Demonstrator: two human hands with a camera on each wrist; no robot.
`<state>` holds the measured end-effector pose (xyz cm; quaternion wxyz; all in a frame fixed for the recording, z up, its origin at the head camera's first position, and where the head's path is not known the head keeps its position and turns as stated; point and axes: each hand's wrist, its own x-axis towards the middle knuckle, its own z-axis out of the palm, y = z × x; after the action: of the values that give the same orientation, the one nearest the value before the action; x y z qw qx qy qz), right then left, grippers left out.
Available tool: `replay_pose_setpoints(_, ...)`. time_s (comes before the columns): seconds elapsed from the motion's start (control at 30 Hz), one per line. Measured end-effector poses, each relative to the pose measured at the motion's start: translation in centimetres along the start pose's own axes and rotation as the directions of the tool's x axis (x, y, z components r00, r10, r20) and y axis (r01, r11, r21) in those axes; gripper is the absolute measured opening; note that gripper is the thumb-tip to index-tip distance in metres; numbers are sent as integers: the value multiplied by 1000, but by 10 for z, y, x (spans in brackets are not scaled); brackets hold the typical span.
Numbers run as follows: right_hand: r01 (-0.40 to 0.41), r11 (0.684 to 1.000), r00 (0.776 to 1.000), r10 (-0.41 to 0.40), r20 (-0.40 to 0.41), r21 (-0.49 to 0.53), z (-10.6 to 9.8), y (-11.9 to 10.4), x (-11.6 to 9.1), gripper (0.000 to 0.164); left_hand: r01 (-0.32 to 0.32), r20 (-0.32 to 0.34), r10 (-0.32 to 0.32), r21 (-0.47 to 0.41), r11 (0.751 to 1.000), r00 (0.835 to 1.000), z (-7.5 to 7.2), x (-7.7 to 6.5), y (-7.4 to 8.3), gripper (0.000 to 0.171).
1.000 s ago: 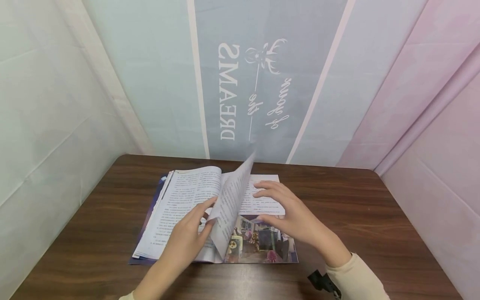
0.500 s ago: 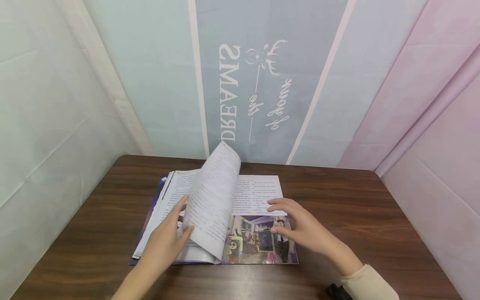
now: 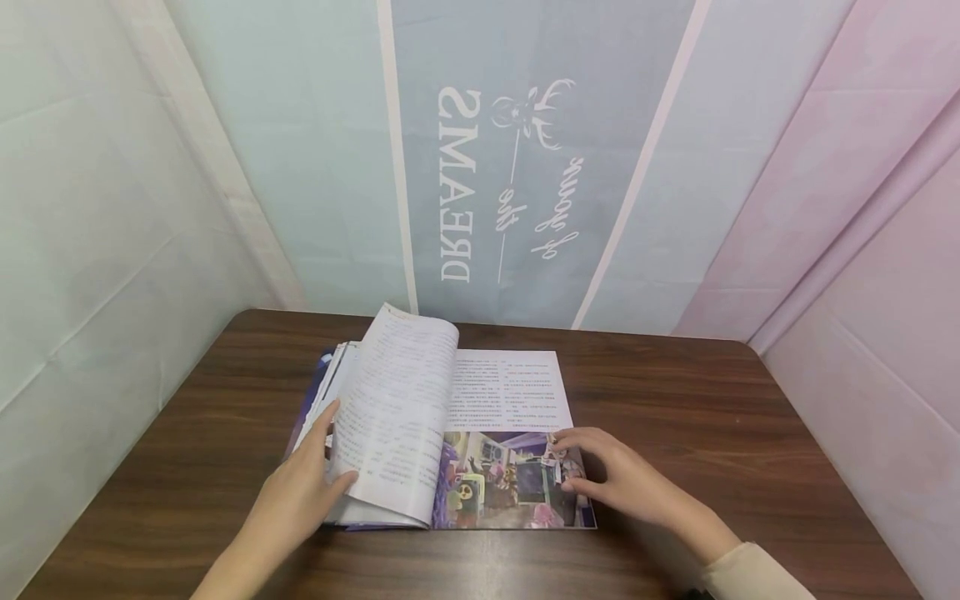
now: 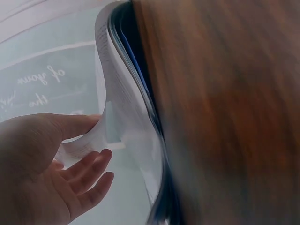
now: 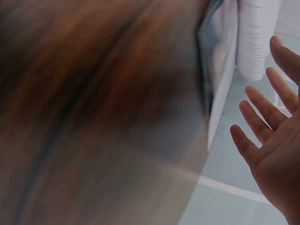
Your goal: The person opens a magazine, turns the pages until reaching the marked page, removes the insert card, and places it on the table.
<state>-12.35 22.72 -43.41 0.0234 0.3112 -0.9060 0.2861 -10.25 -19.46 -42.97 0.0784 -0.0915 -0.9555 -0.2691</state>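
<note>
Page (image 3: 397, 400) looks light, floppy, easily creased; take its left edge, where the left hand (image 3: 296, 492) pinches it. The right hand (image 3: 622, 479) is loosely spread over the book (image 3: 517, 383).

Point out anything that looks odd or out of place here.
The lettering on the backdrop looks odd: it runs sideways and reads mirrored. The book's raised page curls, but the left hand holds it, so that seems ordinary.

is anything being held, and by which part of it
The left hand holds a page by its outer edge; the right hand holds nothing.
</note>
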Motion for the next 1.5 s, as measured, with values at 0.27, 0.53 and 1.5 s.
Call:
replay_pose_setpoints(0.27, 27, 1000, 1000, -27, -2, -11, 1, 11, -10, 39, 34, 27, -35, 38, 999, 999, -5, -4, -18, 92)
replay_pose_setpoints(0.53, -34, 998, 997, 37, 63, -52, 1, 15, -18, 47, 0, 69, -3, 50, 999, 998, -5, -8, -32, 89)
replay_pose_setpoints(1.5, -33, 997, 992, 41, 123, -66, 2, 18, -23, 57, -51, 246, 24, 102, 993, 969, -18, -7, -71, 67)
